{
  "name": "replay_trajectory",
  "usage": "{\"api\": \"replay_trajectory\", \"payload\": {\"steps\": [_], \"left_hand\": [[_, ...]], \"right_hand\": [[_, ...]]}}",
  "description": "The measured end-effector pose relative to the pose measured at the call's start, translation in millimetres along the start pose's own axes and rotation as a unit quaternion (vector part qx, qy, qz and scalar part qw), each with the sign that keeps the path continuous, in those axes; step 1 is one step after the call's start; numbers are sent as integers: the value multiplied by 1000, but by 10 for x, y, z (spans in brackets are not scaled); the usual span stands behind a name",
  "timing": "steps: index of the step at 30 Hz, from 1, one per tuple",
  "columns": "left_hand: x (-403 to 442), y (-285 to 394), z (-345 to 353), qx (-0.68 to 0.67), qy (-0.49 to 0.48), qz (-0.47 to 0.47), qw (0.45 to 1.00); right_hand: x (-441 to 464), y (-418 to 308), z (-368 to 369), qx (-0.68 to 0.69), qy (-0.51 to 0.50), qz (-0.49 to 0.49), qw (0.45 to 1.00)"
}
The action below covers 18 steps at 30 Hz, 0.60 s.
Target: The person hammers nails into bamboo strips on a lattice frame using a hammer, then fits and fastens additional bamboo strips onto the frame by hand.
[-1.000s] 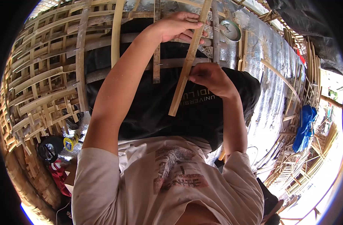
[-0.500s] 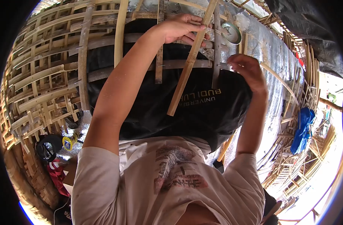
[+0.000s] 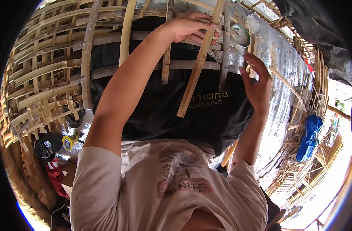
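My left hand (image 3: 193,27) grips a loose bamboo strip (image 3: 197,77), its thumb and fingers on either side of it. The strip slants across a lattice of bamboo slats, its lower end over dark cloth (image 3: 152,111) printed with letters. Beneath the strip run crosswise slats (image 3: 183,64), and close on its right is a darker upright slat (image 3: 225,46). My right hand (image 3: 257,86) is open, thumb and fingers apart with nothing visible between them. It is just below a small round metal tin (image 3: 240,35), whose contents I cannot make out.
More bamboo lattice (image 3: 45,73) spreads to the left. A yellow roll (image 3: 69,142) and a round black object (image 3: 48,147) are at lower left. Silvery sheeting (image 3: 285,65) lies to the right, near a blue bag (image 3: 310,136) and stacked bamboo strips.
My right hand has drawn slightly down, and its fingers have spread from a curled pose. My left hand still holds the strip; the view has shifted slightly.
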<state>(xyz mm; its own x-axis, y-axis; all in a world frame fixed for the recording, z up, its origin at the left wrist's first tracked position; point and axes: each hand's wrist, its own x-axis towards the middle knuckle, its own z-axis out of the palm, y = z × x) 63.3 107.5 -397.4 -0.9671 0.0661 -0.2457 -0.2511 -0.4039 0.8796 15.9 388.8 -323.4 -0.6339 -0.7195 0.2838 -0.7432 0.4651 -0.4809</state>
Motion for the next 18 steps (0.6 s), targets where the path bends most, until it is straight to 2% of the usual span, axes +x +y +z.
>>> {"api": "replay_trajectory", "payload": {"steps": [1, 3, 7, 14, 17, 18], "left_hand": [[-1, 1, 5, -6, 7, -4, 1000], [29, -19, -37, -3, -1, -3, 1000], [4, 3, 1, 18, 10, 12, 1000], [-22, 23, 56, 45, 21, 15, 999], [-8, 41, 38, 52, 13, 22, 998], [-11, 45, 38, 48, 12, 23, 999]], "right_hand": [[12, -167, 55, -6, -28, -57, 998], [14, -429, 162, 66, -61, -81, 993], [29, -710, 257, 146, -178, -14, 973], [32, -764, 561, 50, -147, -139, 978], [-31, -873, 607, -28, -95, -88, 991], [-64, -901, 629, -10, -96, -39, 995]]}}
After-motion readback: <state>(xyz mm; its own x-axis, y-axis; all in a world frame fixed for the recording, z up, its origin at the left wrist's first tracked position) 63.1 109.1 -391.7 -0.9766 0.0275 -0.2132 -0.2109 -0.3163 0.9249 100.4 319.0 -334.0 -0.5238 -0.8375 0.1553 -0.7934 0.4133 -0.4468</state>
